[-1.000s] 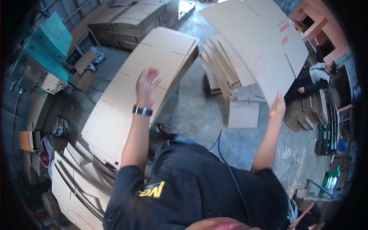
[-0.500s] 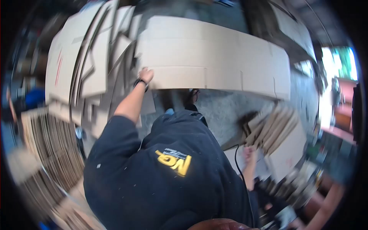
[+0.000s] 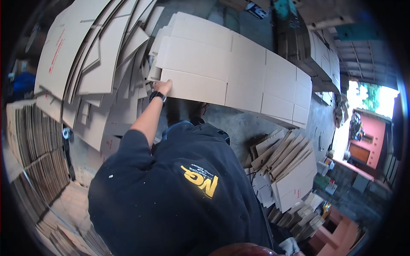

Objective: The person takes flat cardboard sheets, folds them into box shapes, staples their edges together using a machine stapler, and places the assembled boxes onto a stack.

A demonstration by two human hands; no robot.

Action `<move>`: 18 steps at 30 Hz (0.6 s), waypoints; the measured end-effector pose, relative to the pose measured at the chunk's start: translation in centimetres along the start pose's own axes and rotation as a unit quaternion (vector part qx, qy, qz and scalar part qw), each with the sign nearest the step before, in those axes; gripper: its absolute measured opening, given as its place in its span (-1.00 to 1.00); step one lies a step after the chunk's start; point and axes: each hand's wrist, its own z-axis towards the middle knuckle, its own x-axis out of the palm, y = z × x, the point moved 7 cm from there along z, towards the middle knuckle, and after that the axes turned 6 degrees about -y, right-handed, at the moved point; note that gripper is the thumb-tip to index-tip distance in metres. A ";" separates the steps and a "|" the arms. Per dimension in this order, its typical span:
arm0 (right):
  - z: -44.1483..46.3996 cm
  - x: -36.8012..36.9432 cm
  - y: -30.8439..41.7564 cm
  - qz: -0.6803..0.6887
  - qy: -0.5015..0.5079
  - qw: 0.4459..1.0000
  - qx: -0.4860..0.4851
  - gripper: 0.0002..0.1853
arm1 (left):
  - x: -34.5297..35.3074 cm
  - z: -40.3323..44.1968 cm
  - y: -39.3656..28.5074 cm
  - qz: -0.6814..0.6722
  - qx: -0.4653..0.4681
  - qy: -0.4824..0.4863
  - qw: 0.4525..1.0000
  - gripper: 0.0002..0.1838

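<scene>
A long stack of flat cardboard sheets (image 3: 243,72) lies across the upper middle of the head view, with creases and slots in its top sheet. My left hand (image 3: 163,87), with a dark watch on the wrist, has its fingers closed on the near left corner of the top sheet. Loose cardboard sheets (image 3: 100,81), some with red print, lean in a heap just left of that hand. My right hand is out of the frame, hidden beyond my dark shirt.
Bundled cardboard (image 3: 40,149) stands at the left. A fanned pile of cardboard (image 3: 294,170) rests on the floor at the lower right. Tall cardboard stacks (image 3: 318,55) are at the upper right, with a bright doorway beyond. Part of a person (image 3: 290,246) shows at the bottom right.
The view has swung round. The large sheet my right hand held is no longer in it, and that hand has left the frame. My left hand has moved onto the stack's corner.
</scene>
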 end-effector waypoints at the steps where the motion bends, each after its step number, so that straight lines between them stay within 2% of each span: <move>1: 0.1 -0.1 -0.7 0.016 -0.004 1.000 0.003 -0.76 | -1.8 -1.4 -2.0 -0.043 0.055 0.062 0.996 -0.20; 2: 0.9 -0.3 -1.5 0.039 -0.001 0.999 0.006 -0.76 | -4.1 -3.3 -4.2 -0.083 0.111 0.124 0.983 -0.19; 3: 2.0 -0.4 -2.6 0.077 0.014 0.997 0.006 -0.76 | -4.2 -4.3 -5.6 -0.214 0.127 0.186 0.951 -0.33; 4: 3.7 -0.8 -3.7 0.138 0.050 0.989 0.005 -0.76 | -6.8 -7.6 -8.4 -0.283 0.130 0.212 0.926 -0.51; 5: 5.5 -0.9 -4.8 0.227 0.115 0.967 0.007 -0.76 | -7.9 -8.7 -10.3 -0.243 0.217 0.205 0.923 -0.58; 6: 6.5 -0.6 -5.5 0.290 0.147 0.945 0.013 -0.77 | -9.8 -10.4 -13.7 -0.149 0.377 0.204 0.891 -0.55; 7: 7.7 -0.6 -6.5 0.322 0.146 0.935 0.021 -0.77 | -11.6 -11.2 -14.6 -0.071 0.377 0.197 0.902 -0.55; 8: 7.0 -0.3 -4.3 0.224 0.044 0.973 0.045 -0.79 | -10.7 -7.1 -12.2 -0.134 0.336 0.223 0.905 -0.55; 9: 6.5 -0.3 -2.5 0.122 -0.051 0.987 0.087 -0.80 | -15.6 -12.1 -14.8 -0.187 0.349 0.274 0.877 -0.53; 10: 5.3 0.4 0.3 0.107 -0.081 0.989 0.063 -0.77 | -19.3 -12.7 -14.4 -0.125 0.360 0.240 0.893 -0.49; 11: 7.1 0.2 1.8 0.066 -0.096 0.993 0.028 -0.74 | -22.6 -13.3 -13.5 -0.161 0.347 0.240 0.892 -0.48; 13: 6.3 0.5 7.1 0.053 -0.139 0.989 0.002 -0.69 | -28.9 -15.3 -12.6 -0.057 0.364 0.204 0.907 -0.45; 14: 9.3 0.1 7.5 0.093 -0.134 0.987 0.002 -0.61 | -30.7 -16.0 -12.2 0.010 0.356 0.173 0.918 -0.44; 15: 10.2 -0.1 9.1 0.122 -0.178 0.976 0.031 -0.52 | -31.0 -16.6 -12.5 0.017 0.352 0.165 0.921 -0.44; 16: 10.6 -0.3 10.9 0.116 -0.216 0.969 0.026 -0.39 | -31.1 -17.6 -12.5 0.096 0.371 0.136 0.914 -0.44; 17: 12.8 -0.4 12.1 0.112 -0.213 0.970 0.021 -0.29 | -31.0 -18.4 -12.1 0.172 0.383 0.105 0.902 -0.44; 18: 16.2 -1.1 12.8 0.106 -0.208 0.972 0.015 -0.19 | -30.9 -16.3 -11.0 0.063 0.339 0.112 0.932 -0.43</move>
